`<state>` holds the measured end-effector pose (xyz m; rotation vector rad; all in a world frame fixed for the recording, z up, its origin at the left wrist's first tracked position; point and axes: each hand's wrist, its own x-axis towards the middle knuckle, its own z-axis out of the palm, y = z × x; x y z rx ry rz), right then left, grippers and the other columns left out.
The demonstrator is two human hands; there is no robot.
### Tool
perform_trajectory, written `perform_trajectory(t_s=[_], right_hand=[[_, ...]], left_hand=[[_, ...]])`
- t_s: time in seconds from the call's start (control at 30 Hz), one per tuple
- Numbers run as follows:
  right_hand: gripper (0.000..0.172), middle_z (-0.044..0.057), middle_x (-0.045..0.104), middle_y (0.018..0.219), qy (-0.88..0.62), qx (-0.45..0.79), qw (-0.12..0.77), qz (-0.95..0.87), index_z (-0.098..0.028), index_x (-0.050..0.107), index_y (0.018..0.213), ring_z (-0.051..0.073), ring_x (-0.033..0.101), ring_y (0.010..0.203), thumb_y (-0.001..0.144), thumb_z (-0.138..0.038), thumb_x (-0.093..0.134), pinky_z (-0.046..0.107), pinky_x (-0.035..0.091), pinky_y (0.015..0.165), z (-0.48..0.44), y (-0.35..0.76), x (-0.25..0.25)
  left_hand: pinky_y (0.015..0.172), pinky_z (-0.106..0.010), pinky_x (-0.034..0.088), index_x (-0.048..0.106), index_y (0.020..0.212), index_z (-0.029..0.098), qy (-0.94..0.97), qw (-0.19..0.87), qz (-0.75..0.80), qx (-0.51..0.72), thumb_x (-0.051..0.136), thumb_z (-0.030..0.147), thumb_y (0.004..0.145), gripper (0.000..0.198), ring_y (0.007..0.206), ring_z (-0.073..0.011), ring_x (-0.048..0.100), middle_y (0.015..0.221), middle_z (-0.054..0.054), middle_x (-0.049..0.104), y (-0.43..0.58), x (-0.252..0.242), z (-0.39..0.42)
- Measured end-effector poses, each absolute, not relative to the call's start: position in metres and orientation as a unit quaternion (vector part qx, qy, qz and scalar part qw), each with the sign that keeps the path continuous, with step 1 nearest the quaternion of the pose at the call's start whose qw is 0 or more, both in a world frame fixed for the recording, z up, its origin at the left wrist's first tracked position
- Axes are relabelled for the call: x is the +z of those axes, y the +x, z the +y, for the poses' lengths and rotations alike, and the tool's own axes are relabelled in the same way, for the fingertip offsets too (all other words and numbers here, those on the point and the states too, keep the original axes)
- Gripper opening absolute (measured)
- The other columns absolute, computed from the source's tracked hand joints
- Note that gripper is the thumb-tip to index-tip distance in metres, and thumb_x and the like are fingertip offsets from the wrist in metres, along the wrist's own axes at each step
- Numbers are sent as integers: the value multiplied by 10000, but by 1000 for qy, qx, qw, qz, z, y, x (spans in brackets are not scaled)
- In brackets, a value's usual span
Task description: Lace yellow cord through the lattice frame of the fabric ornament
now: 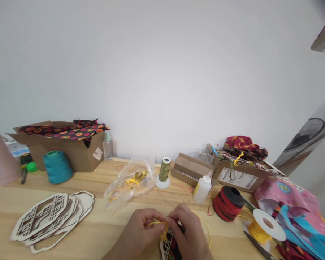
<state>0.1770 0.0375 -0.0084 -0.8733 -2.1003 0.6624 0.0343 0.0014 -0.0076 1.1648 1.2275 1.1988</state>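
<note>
At the front edge of the wooden table, my left hand (142, 231) and my right hand (188, 229) meet, fingertips pinched together on a yellow cord (164, 231). The cord forms a small knot or loop at the top of a pale fretwork frame (165, 247) backed with dark patterned fabric. Much of that piece is hidden beneath my right hand and by the bottom of the view. A strand of the cord curves away to the right of my right hand, toward a white spool of yellow cord (260, 234).
Several cut-out frames (40, 216) lie stacked at left. Behind stand a teal thread cone (57, 168), a plastic bag (130, 182), a green thread spool (165, 169), a glue bottle (202, 189) and a red cord roll (227, 204). Scissors (257, 245) rest at right.
</note>
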Motion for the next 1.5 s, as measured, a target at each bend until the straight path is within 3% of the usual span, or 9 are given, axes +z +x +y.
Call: perform_trajectory(t_s=[0.2, 0.4, 0.53, 0.7, 0.87, 1.0, 1.23, 1.37, 1.5], right_hand=[[145, 21, 490, 623, -333, 246, 412, -812, -149, 550, 640, 116, 490, 588, 757, -140, 465, 199, 370, 527, 38, 177, -8], [152, 15, 487, 599, -335, 255, 411, -809, -152, 565, 642, 115, 485, 567, 759, -169, 469, 202, 363, 509, 39, 178, -8], [154, 12, 489, 594, -333, 259, 407, -810, -156, 567, 628, 114, 488, 558, 752, -164, 475, 198, 361, 499, 37, 176, -6], [162, 8, 472, 583, -337, 260, 428, -797, -157, 553, 600, 116, 481, 547, 742, -144, 477, 202, 360, 491, 34, 174, -5], [155, -1, 474, 590, -344, 286, 439, -779, -165, 543, 596, 110, 470, 549, 739, -146, 486, 199, 357, 498, 37, 176, -7], [161, -9, 479, 574, -370, 301, 420, -772, -161, 537, 581, 106, 461, 543, 736, -154, 493, 197, 348, 496, 40, 177, -10], [172, -12, 478, 567, -360, 300, 423, -776, -161, 553, 589, 97, 453, 528, 748, -181, 491, 189, 343, 479, 38, 176, -12], [178, -8, 486, 574, -359, 296, 419, -780, -164, 558, 593, 101, 466, 540, 754, -192, 489, 192, 350, 485, 37, 176, -10], [172, -6, 489, 583, -353, 297, 418, -783, -166, 554, 599, 103, 469, 545, 755, -193, 487, 194, 354, 491, 36, 176, -9]], left_hand=[[587, -230, 426, 653, 655, 119, 467, 522, 512, 497, 627, 214, 599, 114, 626, -156, 565, 637, -31, 666, 34, -9, 3], [420, -181, 329, 620, 684, 131, 467, 506, 534, 491, 624, 308, 599, 197, 397, -78, 428, 405, 60, 495, 33, -13, 5], [471, -189, 337, 603, 635, 130, 477, 506, 527, 489, 619, 309, 592, 185, 479, -94, 446, 488, 37, 515, 33, -10, 4], [421, -178, 271, 578, 615, 136, 473, 501, 537, 487, 612, 315, 584, 185, 418, -71, 368, 429, 71, 431, 34, -11, 4], [444, -182, 276, 585, 613, 129, 461, 519, 530, 486, 629, 324, 572, 204, 442, -74, 388, 468, 54, 482, 33, -9, 5], [383, -182, 197, 628, 682, 126, 454, 528, 551, 459, 622, 378, 566, 277, 356, -51, 270, 368, 90, 397, 30, -11, 5], [491, -200, 357, 657, 678, 118, 429, 554, 530, 477, 607, 280, 602, 186, 498, -114, 524, 554, -8, 665, 30, -10, 5], [584, -229, 406, 658, 685, 112, 441, 549, 524, 479, 617, 267, 603, 180, 615, -156, 584, 655, -37, 701, 29, -9, 5], [563, -233, 405, 650, 680, 118, 436, 553, 530, 472, 625, 304, 598, 205, 594, -158, 585, 630, -28, 697, 28, -12, 6]])
